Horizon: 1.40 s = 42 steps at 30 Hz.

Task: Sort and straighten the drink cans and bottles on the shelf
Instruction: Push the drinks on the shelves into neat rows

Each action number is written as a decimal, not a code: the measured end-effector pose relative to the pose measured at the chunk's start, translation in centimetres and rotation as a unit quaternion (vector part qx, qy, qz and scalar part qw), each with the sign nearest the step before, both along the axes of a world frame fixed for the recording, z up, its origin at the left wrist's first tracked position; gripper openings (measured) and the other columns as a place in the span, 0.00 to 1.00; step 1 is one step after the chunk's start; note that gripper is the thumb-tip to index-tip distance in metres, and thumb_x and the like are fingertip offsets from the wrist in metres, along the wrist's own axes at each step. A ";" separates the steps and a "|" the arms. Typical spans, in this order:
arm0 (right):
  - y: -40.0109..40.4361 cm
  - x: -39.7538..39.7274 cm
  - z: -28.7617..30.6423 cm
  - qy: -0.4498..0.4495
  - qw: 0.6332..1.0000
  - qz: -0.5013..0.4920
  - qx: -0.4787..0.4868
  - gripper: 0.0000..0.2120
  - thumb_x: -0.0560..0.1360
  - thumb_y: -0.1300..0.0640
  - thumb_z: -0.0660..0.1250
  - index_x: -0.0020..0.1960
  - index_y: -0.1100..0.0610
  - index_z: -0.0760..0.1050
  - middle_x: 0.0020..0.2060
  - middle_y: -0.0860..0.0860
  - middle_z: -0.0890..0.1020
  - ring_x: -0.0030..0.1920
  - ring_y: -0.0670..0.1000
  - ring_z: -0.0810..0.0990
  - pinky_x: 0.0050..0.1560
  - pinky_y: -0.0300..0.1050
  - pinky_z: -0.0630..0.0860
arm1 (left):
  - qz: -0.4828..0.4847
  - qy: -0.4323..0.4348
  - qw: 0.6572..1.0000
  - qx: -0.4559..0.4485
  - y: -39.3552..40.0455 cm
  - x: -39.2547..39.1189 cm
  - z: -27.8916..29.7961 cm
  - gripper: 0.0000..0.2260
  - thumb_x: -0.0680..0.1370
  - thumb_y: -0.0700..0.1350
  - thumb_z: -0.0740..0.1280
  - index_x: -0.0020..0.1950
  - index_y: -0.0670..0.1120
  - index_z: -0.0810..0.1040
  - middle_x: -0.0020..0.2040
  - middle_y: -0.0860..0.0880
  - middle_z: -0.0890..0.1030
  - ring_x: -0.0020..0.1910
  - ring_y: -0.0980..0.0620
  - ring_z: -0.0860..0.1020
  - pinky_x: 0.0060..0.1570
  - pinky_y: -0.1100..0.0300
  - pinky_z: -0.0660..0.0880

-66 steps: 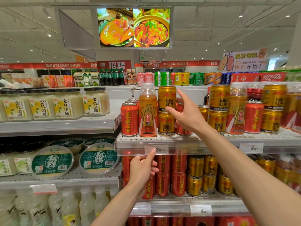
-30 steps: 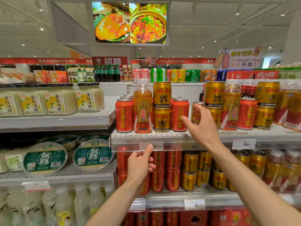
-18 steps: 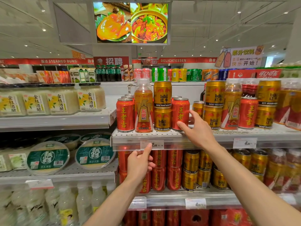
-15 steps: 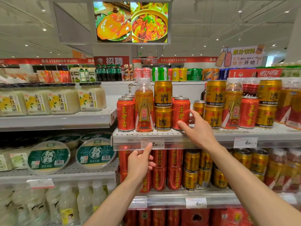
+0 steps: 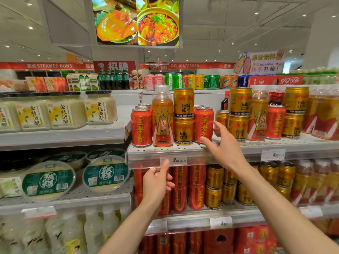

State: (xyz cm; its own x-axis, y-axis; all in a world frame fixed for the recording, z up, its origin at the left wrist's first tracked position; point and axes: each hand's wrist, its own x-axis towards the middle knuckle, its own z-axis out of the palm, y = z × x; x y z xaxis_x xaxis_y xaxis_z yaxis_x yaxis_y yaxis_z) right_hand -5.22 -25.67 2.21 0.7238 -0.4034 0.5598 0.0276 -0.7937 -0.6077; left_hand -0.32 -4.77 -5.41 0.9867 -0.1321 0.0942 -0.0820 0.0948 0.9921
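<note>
The gold cans point(image 5: 184, 106) say "RedBull" and 红牛. The red cans point(image 5: 141, 127) say 王老吉. The orange bottle point(image 5: 162, 117) says 东鹏. The price tag point(image 5: 173, 160) says 2.80. The red banner point(image 5: 49, 66) says "STEAMED BUNS", and the other banner point(image 5: 185, 66) says "DELICATESSEN". The jars point(image 5: 100, 109) say 金桂酒酿.

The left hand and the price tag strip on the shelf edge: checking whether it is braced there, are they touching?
Touching. The head view shows the left hand with its thumb tip pressed on the price tag strip, no gap.
</note>
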 end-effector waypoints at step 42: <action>-24.8 -15.2 -10.0 -0.043 0.998 0.033 -0.037 0.12 0.78 0.53 0.69 0.60 0.52 0.79 0.52 0.43 0.79 0.50 0.46 0.80 0.51 0.48 0.80 | 0.047 -0.202 0.957 0.203 -22.0 -13.0 -2.8 0.06 0.79 0.49 0.71 0.56 0.56 0.80 0.44 0.57 0.84 0.46 0.59 0.81 0.43 0.67 0.76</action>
State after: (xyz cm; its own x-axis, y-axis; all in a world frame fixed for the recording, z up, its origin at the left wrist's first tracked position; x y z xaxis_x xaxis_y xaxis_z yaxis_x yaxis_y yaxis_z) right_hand -20.44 -50.50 -7.80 0.6959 -0.3120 0.6469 0.1299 -0.8312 -0.5406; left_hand -13.28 -26.81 -8.20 0.8895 -0.1522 0.4308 -0.4568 -0.3180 0.8308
